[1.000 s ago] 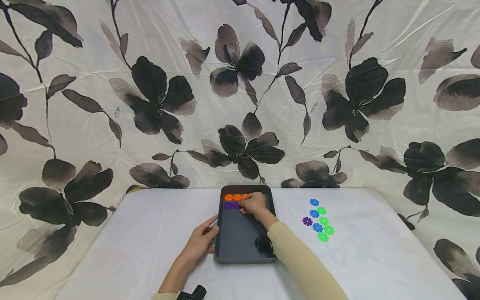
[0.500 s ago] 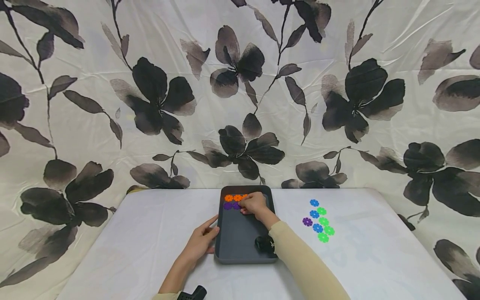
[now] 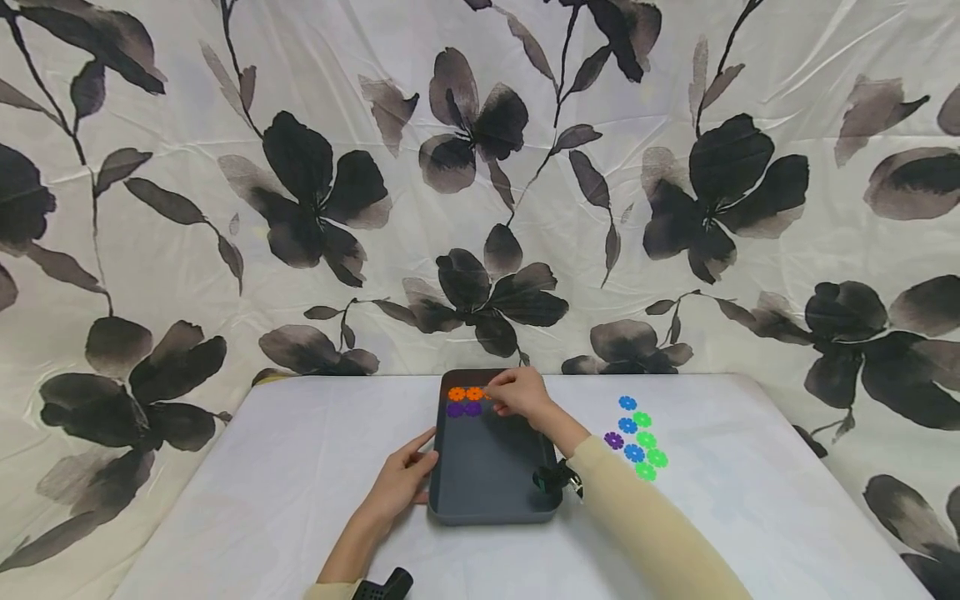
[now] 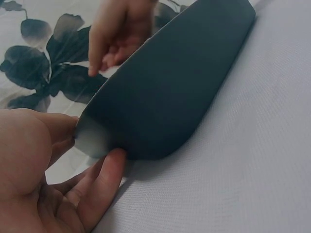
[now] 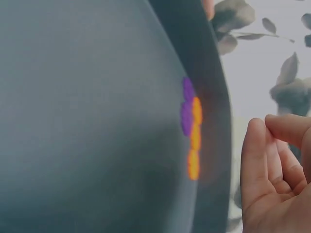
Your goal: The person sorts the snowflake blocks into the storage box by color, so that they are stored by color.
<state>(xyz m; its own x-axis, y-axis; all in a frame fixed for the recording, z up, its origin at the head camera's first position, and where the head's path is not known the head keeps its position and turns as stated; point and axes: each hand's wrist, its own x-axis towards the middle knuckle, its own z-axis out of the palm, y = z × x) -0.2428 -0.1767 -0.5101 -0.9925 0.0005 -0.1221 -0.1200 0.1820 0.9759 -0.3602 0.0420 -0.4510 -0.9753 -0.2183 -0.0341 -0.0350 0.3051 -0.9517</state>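
A dark grey tray point(image 3: 491, 471) lies on the white table. In its far left corner are three orange flower-shaped pieces point(image 5: 195, 138) in a row, and two purple flower-shaped pieces point(image 5: 186, 114) beside them. My left hand point(image 3: 401, 475) grips the tray's left edge; in the left wrist view, thumb and fingers pinch its wall point(image 4: 160, 82). My right hand point(image 3: 521, 395) hovers over the tray's far right part, partly covering the third orange piece in the head view. Its thumb and fingertips are close together with nothing visible between them point(image 5: 279, 165).
To the right of the tray, on the white table point(image 3: 720, 517), lie three blue flower-shaped pieces point(image 3: 633, 453), several green ones point(image 3: 646, 439) and a purple one point(image 3: 613, 440). A flower-patterned cloth point(image 3: 465, 217) hangs behind the table.
My right hand has let go of the second purple piece and lifted up and to the right. That piece now lies uncovered beside the first. My left hand has stayed on the tray.
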